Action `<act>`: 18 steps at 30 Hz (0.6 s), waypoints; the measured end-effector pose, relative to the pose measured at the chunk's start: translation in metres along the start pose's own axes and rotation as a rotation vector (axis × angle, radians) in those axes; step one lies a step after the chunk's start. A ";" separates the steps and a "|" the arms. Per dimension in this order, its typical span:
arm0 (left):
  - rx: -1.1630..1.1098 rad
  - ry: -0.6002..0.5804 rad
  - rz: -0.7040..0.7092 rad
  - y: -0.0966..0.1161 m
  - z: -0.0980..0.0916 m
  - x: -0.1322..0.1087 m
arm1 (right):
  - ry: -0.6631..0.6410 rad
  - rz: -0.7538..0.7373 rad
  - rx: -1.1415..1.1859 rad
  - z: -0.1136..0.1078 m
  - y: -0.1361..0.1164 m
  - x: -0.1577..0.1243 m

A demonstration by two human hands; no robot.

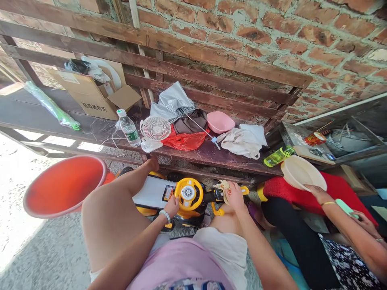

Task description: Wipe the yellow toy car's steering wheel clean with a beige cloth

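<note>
A yellow and white ride-on toy car [157, 193] stands on the ground between my knees, its yellow steering wheel [189, 194] facing up. My left hand [171, 206] is closed on the lower left rim of that wheel. My right hand [234, 196] presses a pale crumpled cloth [223, 187] against the toy's yellow handle right of the wheel, fingers curled round the cloth. My left foot rests on the edge of the wooden bench.
The dark wooden bench [211, 155] carries a water bottle [128, 128], small white fan [155, 131], red plastic bag [186, 141], pink bowl [220, 121], white cloth bag [242, 141] and cardboard box [90, 94]. An orange bucket [62, 185] sits left. Another person's arm [341, 219] holds a pale basin [302, 173] at right.
</note>
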State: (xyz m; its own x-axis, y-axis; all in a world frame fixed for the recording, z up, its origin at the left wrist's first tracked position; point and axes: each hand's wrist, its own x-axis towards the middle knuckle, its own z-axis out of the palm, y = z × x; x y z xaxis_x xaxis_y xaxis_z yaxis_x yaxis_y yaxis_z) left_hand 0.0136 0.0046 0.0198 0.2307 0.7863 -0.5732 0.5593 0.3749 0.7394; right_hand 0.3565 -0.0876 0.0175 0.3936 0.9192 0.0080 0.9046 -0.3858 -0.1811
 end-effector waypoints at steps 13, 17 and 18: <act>0.147 -0.009 0.011 -0.015 0.003 0.012 | 0.136 -0.100 0.100 0.015 -0.013 -0.009; 0.181 -0.035 0.009 -0.019 0.004 0.015 | 0.020 -0.086 0.061 0.003 -0.009 -0.005; 0.192 -0.044 0.004 -0.019 0.003 0.015 | -0.038 -0.042 0.003 -0.004 -0.003 0.003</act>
State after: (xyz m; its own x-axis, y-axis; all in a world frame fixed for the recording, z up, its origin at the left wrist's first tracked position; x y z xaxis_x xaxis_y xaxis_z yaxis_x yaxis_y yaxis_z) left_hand 0.0092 0.0077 -0.0042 0.2658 0.7637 -0.5883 0.6989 0.2676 0.6633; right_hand 0.3558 -0.0841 0.0223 0.3492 0.9368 -0.0218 0.9196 -0.3471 -0.1840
